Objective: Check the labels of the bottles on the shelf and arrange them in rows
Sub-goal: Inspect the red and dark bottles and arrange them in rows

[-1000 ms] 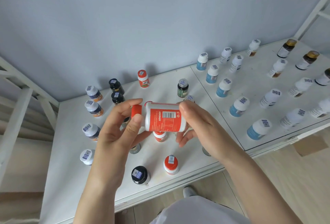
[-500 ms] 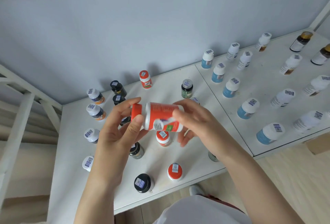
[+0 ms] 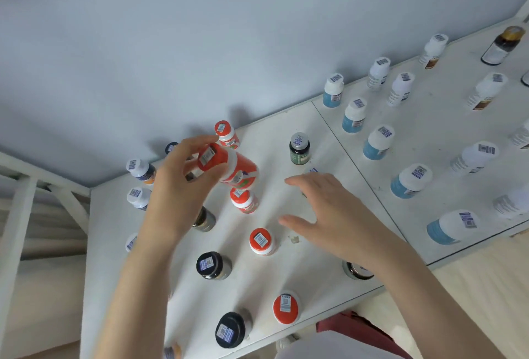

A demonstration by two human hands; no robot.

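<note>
Left grip (image 3: 177, 187) pinches the orange bottle (image 3: 239, 171) by its cap, right grip (image 3: 329, 215) spread, empty. I'd stand it upright, in line.

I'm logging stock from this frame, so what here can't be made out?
Head view:
- Label print on the orange bottle in the left hand: blurred, too small.
- Dark bottle behind that hand: only its cap shows past the fingers.
- Bottle at the shelf's front edge: mostly hidden under the right hand's wrist.
- Bottle at bottom edge: cut off by the frame.
</note>
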